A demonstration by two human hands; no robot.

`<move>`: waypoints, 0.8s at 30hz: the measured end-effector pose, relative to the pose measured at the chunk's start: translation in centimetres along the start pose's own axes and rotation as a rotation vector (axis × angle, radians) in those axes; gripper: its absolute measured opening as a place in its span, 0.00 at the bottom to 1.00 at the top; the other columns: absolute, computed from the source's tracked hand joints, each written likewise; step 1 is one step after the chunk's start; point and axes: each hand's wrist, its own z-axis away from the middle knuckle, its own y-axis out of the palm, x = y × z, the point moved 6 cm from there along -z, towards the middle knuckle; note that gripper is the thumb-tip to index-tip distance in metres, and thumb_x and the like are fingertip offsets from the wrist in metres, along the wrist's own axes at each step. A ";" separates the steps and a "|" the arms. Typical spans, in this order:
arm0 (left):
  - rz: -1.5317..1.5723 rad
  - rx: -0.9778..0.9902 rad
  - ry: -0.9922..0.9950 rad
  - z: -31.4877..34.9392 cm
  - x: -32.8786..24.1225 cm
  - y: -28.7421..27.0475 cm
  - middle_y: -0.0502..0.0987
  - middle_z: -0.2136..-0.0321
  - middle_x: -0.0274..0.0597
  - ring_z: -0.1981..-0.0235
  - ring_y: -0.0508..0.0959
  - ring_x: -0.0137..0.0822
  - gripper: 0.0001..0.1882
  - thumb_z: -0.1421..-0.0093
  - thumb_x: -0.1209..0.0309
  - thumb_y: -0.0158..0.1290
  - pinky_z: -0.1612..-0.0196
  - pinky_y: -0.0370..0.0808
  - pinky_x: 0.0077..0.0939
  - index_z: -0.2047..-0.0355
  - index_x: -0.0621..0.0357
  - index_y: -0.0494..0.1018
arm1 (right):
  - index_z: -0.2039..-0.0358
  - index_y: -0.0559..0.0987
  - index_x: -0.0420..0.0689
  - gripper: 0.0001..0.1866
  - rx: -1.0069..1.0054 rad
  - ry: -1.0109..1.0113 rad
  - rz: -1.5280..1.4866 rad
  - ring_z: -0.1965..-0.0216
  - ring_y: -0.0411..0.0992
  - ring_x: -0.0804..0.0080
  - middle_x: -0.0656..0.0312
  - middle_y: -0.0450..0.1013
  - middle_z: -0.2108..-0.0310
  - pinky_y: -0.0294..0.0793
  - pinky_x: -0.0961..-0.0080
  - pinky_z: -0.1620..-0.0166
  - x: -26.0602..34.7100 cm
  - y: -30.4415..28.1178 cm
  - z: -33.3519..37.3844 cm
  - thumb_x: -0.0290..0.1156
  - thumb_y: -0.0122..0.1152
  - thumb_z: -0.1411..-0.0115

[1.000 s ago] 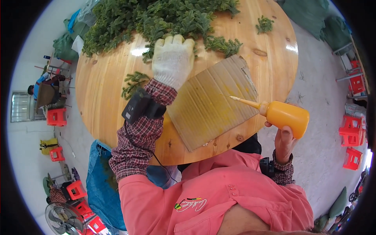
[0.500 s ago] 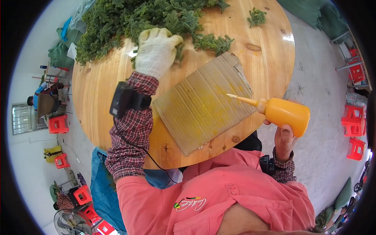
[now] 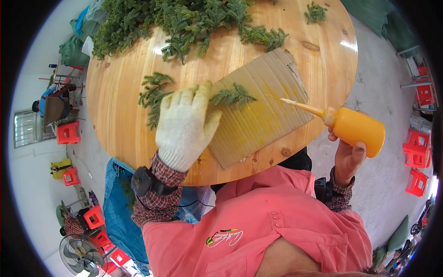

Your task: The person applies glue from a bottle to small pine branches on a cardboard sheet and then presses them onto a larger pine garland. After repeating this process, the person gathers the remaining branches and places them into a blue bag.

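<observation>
On near side of bench (image 3: 115, 101), sprig (image 3: 233, 95) over yellow-stained cardboard (image 3: 258, 129), at gloved left hand (image 3: 184, 122); left grip: cannot tell. Right hand (image 3: 348, 159) grasps orange bottle (image 3: 359, 130). Sprig shows no yellow; far-left branch pile (image 3: 184, 23) apparently outstanding.

Your left hand (image 3: 187, 127), in a pale knitted glove, sits left of the frame's centre, its back showing, fingers (image 3: 187, 98) extended toward the top and thumb (image 3: 212, 123) spread to the right. Your left forearm (image 3: 159, 203), in a plaid sleeve, rises from the lower left. At centre right, your bare right hand (image 3: 347, 162) is raised in a curled grip, its plaid-sleeved right forearm (image 3: 339, 201) partly hidden below.
</observation>
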 end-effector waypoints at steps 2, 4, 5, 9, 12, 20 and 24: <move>-0.008 -0.208 0.000 1.1 0.0 -1.3 0.75 0.57 0.45 0.54 0.75 0.44 0.24 0.44 0.65 0.60 0.47 0.68 0.41 0.47 0.54 0.72 | 0.44 0.66 0.36 0.39 0.043 0.016 -0.010 0.65 0.75 0.66 0.53 0.70 0.52 0.75 0.74 0.65 -0.1 0.7 0.0 0.61 0.57 0.39; 0.004 -0.232 0.010 2.0 -0.7 -0.7 0.74 0.56 0.45 0.54 0.74 0.44 0.25 0.44 0.65 0.60 0.48 0.69 0.41 0.46 0.54 0.71 | 0.43 0.65 0.37 0.40 0.134 0.038 -0.035 0.64 0.76 0.66 0.53 0.71 0.52 0.76 0.73 0.66 -0.2 1.7 0.0 0.60 0.59 0.40; 0.013 -0.259 0.019 2.5 -1.1 -0.2 0.73 0.55 0.44 0.54 0.74 0.44 0.26 0.44 0.65 0.60 0.48 0.69 0.40 0.45 0.55 0.71 | 0.43 0.65 0.37 0.40 0.138 0.038 -0.035 0.64 0.76 0.66 0.53 0.71 0.52 0.76 0.73 0.66 -0.2 2.3 -0.1 0.60 0.59 0.40; 0.028 -0.233 0.004 2.3 -2.4 1.3 0.72 0.55 0.44 0.54 0.73 0.44 0.26 0.45 0.65 0.60 0.49 0.70 0.39 0.46 0.56 0.71 | 0.43 0.62 0.35 0.41 0.211 -0.027 -0.023 0.66 0.77 0.64 0.50 0.73 0.53 0.79 0.69 0.64 0.4 5.2 -0.8 0.57 0.63 0.41; 0.036 -0.206 -0.008 2.3 -2.5 2.7 0.72 0.55 0.43 0.54 0.73 0.43 0.25 0.45 0.65 0.60 0.50 0.70 0.39 0.46 0.57 0.72 | 0.43 0.61 0.35 0.41 0.202 -0.024 -0.027 0.66 0.77 0.64 0.49 0.73 0.54 0.79 0.69 0.64 0.5 6.2 -1.3 0.56 0.64 0.41; 0.059 -0.219 0.009 2.3 -2.6 3.7 0.72 0.56 0.45 0.54 0.73 0.43 0.24 0.45 0.66 0.59 0.51 0.71 0.39 0.49 0.61 0.73 | 0.44 0.62 0.33 0.40 0.271 0.012 -0.079 0.64 0.78 0.63 0.49 0.73 0.54 0.79 0.69 0.62 0.2 7.9 -2.4 0.53 0.66 0.41; 0.071 -0.228 0.012 2.3 -2.6 3.9 0.72 0.56 0.45 0.54 0.73 0.43 0.24 0.45 0.67 0.59 0.51 0.71 0.39 0.49 0.62 0.73 | 0.43 0.64 0.36 0.44 0.268 0.024 0.114 0.64 0.78 0.63 0.50 0.73 0.53 0.81 0.70 0.66 -0.8 7.9 -2.5 0.62 0.63 0.43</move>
